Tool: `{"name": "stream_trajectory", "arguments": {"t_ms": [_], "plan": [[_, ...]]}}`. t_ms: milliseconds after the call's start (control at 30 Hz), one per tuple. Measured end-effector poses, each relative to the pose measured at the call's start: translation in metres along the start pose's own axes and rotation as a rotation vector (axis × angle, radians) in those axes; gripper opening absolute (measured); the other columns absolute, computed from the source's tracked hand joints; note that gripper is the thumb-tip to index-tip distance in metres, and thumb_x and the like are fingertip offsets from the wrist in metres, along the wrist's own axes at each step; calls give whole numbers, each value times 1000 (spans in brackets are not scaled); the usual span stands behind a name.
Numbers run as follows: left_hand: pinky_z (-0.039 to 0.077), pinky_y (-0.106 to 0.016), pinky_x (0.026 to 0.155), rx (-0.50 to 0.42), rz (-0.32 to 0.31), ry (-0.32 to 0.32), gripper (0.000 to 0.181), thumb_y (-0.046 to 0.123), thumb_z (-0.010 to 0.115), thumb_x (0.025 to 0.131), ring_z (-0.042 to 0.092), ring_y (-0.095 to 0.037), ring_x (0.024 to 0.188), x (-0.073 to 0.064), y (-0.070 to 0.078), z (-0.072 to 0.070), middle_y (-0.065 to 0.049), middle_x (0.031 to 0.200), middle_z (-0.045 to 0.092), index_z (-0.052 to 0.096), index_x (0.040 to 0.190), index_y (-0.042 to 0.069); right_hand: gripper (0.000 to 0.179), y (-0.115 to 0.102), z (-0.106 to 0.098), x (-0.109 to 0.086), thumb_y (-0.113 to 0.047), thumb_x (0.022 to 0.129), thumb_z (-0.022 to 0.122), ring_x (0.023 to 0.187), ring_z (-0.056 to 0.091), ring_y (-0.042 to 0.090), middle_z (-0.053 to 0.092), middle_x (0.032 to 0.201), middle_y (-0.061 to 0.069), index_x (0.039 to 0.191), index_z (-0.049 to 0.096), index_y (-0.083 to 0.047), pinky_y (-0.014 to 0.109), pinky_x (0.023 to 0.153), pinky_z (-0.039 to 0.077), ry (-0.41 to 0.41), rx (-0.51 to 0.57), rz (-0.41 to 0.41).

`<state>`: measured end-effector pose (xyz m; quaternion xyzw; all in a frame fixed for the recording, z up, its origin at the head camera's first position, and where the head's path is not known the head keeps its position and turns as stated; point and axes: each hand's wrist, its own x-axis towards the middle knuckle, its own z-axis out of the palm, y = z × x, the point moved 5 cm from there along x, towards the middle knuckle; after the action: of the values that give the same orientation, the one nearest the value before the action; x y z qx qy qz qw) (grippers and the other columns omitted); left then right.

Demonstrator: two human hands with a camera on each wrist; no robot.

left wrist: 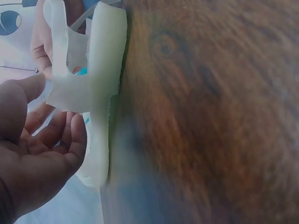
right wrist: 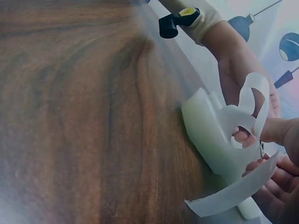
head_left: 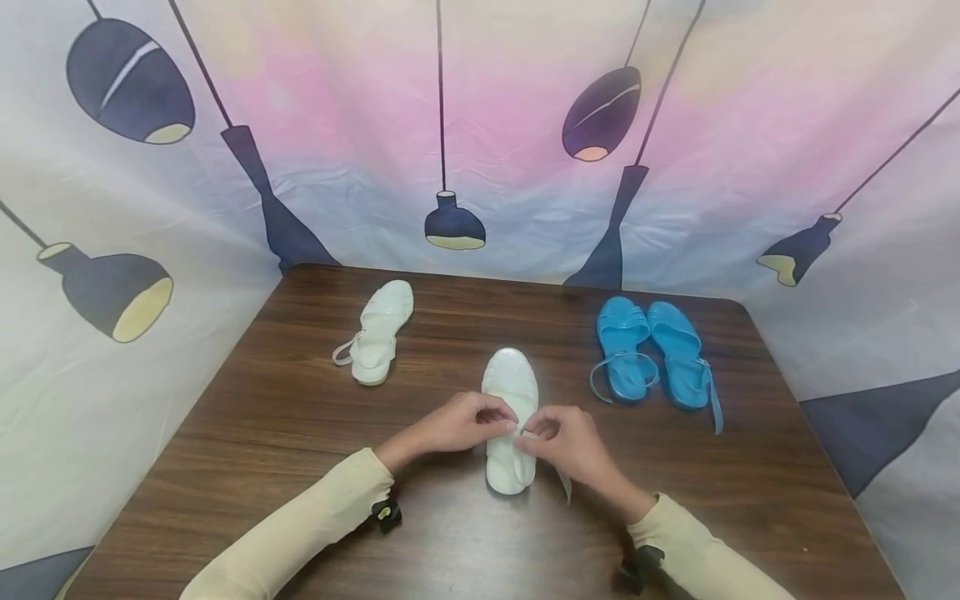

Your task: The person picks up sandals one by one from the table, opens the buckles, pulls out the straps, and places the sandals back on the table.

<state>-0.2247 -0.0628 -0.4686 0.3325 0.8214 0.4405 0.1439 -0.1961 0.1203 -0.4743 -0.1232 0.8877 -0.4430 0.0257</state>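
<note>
A white sandal (head_left: pixel 510 377) lies toe away on the table, between both hands. My left hand (head_left: pixel 459 423) comes from its left side, thumb and fingertips pinching the ankle strap (left wrist: pixel 60 44) near the buckle. From the other side my right hand (head_left: pixel 572 443) pinches the strap by the small metal buckle (right wrist: pixel 261 149). The loose strap end (right wrist: pixel 231 193) sticks out past the right fingers, and part of the strap bows up in a loop (right wrist: pixel 259 86). Fingers hide much of the buckle.
A second white sandal (head_left: pixel 386 321) lies at the back left of the wooden table (head_left: pixel 315 467). Two blue sandals (head_left: pixel 621 325) lie side by side at the back right, straps loose. Behind hangs a cloth (head_left: pixel 337 108) printed with lamps.
</note>
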Motion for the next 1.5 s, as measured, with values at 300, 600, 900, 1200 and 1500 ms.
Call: {"name": "stream_trajectory", "arguments": {"t_ms": [300,600,900,1200,1500], "plan": [[48,-20,68,39,23,-12,12,17,73,96,53,-1,73,4,0,2,11,87,71,78,107,15,17,-5,-2,-2,-21,77,91,69,67,6,73,77,-7,85,77,-16,23,65,58,53,-6,-29],[48,-20,67,28,3,-14,10,15,74,95,53,-3,72,5,-2,-2,11,86,70,78,105,15,16,-1,-4,-3,-18,77,90,69,67,8,73,78,-5,84,76,-15,23,64,58,45,4,20],[51,-22,71,15,3,-28,12,17,69,99,57,-5,78,-1,-7,-8,8,94,72,76,108,13,17,0,-4,-7,-16,77,90,71,67,8,73,80,-4,87,76,-13,22,66,58,35,18,41],[52,-24,78,12,16,-27,15,17,65,102,60,-5,86,-3,-5,-12,4,101,73,75,110,10,16,1,-4,-8,-16,78,89,72,67,9,73,80,-4,86,76,-14,23,65,58,40,17,55],[51,-23,76,4,15,-17,18,22,66,101,59,-5,84,3,0,-7,7,102,74,76,114,13,16,-2,-2,-6,-15,78,89,70,67,7,73,78,-5,86,76,-14,22,65,58,45,14,16]]}}
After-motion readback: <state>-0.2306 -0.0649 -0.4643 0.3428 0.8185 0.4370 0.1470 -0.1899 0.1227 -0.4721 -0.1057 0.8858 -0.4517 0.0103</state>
